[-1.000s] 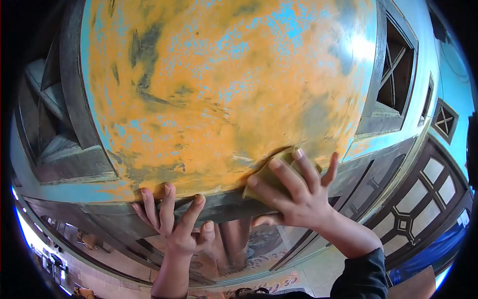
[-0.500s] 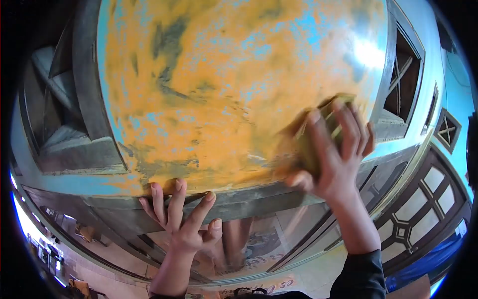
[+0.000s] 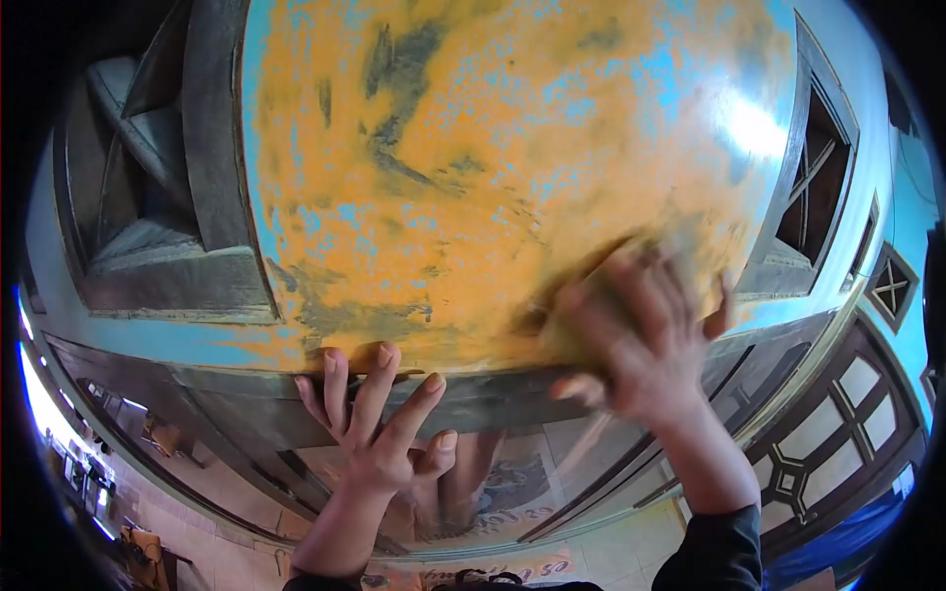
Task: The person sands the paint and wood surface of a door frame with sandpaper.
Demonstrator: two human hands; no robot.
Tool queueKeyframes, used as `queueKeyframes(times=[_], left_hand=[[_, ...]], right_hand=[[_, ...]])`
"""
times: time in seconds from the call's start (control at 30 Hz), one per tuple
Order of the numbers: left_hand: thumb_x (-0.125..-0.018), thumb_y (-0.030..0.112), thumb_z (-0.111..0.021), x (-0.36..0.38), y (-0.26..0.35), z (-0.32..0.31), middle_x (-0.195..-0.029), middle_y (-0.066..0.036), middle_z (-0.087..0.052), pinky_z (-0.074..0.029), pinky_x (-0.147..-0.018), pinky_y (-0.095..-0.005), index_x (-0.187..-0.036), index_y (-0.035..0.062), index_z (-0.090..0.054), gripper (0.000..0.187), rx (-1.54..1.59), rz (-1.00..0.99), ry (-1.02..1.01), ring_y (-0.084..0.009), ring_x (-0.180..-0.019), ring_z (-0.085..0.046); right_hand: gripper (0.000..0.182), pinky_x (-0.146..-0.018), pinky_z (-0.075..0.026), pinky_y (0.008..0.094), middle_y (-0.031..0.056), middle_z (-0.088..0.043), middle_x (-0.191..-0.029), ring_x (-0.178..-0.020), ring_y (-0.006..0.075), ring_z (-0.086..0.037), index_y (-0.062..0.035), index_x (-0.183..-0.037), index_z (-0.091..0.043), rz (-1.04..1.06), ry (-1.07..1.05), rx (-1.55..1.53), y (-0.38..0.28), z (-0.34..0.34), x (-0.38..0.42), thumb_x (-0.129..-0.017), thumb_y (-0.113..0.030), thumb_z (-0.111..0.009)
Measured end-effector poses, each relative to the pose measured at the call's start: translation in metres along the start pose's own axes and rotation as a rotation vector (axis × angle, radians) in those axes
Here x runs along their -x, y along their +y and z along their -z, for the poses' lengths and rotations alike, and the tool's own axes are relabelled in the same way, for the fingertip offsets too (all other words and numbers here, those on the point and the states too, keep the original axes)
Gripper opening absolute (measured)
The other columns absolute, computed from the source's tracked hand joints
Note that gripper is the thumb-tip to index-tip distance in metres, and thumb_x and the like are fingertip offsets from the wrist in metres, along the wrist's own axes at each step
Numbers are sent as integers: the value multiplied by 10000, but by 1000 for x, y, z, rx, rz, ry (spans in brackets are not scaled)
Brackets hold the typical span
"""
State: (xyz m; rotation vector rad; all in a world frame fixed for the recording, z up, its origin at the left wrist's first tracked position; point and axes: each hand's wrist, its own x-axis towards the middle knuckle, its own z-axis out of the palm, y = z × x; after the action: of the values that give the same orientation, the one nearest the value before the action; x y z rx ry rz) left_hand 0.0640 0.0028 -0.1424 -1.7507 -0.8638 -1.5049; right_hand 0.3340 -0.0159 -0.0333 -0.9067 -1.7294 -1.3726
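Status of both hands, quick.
Left hand: open, holding nothing, fingertips at the painted wall's lower edge.
Right hand: holding a blurred yellowish sheet, probably sandpaper, against the wall.

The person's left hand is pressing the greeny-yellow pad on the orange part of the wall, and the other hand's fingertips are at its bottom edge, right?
Not quite: the head view shows the right hand pressing the greeny-yellow pad on the orange part of the wall. The other hand's fingertips are at its bottom edge.
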Motion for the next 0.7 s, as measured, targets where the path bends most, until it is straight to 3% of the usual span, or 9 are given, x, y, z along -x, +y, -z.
queueKeyframes(times=[0.07, 0.17, 0.23, 0.3, 0.33, 0.4, 0.5, 0.57, 0.7], left_hand=[[-996, 544, -461, 2, 0, 0, -1461, -98, -583, -30, -1244, -588, -1251, 272, -713, 449, 15, 7, 5, -400, -1512, -296], [-1003, 549, -440, 0, -1, -2, -1461, -98, -584, -30, -1243, -590, -1285, 267, -686, 468, 43, 10, 17, -397, -1509, -305], [-1008, 550, -429, 1, -1, -2, -1457, -99, -587, -30, -1242, -590, -1306, 261, -667, 479, 66, 16, 20, -397, -1506, -311], [-1009, 549, -428, 1, -2, -2, -1455, -100, -589, -32, -1242, -591, -1308, 250, -661, 482, 62, 11, 32, -397, -1505, -314], [-1009, 548, -427, 1, -2, -2, -1453, -100, -590, -34, -1242, -591, -1308, 245, -658, 484, 60, 9, 36, -397, -1504, -316], [-999, 549, -420, 3, -5, 0, -1481, -154, -546, -30, -1237, -603, -1304, 188, -625, 516, 35, -32, 3, -429, -1508, -288], [-993, 546, -432, 2, -7, 3, -1496, -182, -522, -21, -1234, -607, -1305, 146, -608, 537, 34, -50, -25, -446, -1511, -270], [-991, 537, -449, 2, -8, 7, -1500, -184, -516, -13, -1234, -608, -1307, 127, -608, 542, 43, -45, -52, -447, -1513, -266], [-986, 525, -488, 0, -13, 18, -1503, -152, -521, 7, -1235, -613, -1273, 125, -665, 523, 39, -2, -81, -430, -1508, -289]], right_hand=[[559, -1216, -89, 620, 11, -529, -1478, -1413, 274, -469, -430, -1342, -638, -162, -48, 84, 5, 19, -18, -1002, -709, -294], [786, -1209, -122, 577, 156, -524, -1426, -1390, 372, -453, -231, -1341, -658, 267, -26, 67, -27, -2, 8, -937, -809, -313], [777, -1202, -122, 576, 139, -539, -1414, -1373, 361, -474, -213, -1319, -659, 271, -28, 12, -27, -3, 8, -938, -798, -318], [643, -1212, -70, 604, 73, -559, -1430, -1395, 330, -481, -350, -1316, -662, 60, -79, -58, 1, -3, -10, -949, -766, -338], [655, -1214, -57, 590, 87, -564, -1417, -1379, 342, -493, -350, -1320, -659, -34, -60, 62, 7, 17, -35, -947, -775, -328], [690, -1215, -61, 580, 119, -564, -1400, -1374, 366, -488, -295, -1345, -644, -7, 29, -41, -6, 2, -31, -959, -767, -321], [732, -1211, -84, 609, 157, -538, -1420, -1386, 381, -466, -251, -1374, -626, 333, 4, 12, -28, -6, -12, -954, -773, -331], [767, -1209, -90, 610, 173, -532, -1427, -1391, 383, -458, -214, -1376, -620, 315, -37, 22, -14, -1, -18, -941, -785, -350], [806, -1204, -146, 587, 184, -523, -1450, -1401, 382, -448, -154, -1357, -623, -37, 18, 5, 30, 10, -41, -922, -792, -392]])
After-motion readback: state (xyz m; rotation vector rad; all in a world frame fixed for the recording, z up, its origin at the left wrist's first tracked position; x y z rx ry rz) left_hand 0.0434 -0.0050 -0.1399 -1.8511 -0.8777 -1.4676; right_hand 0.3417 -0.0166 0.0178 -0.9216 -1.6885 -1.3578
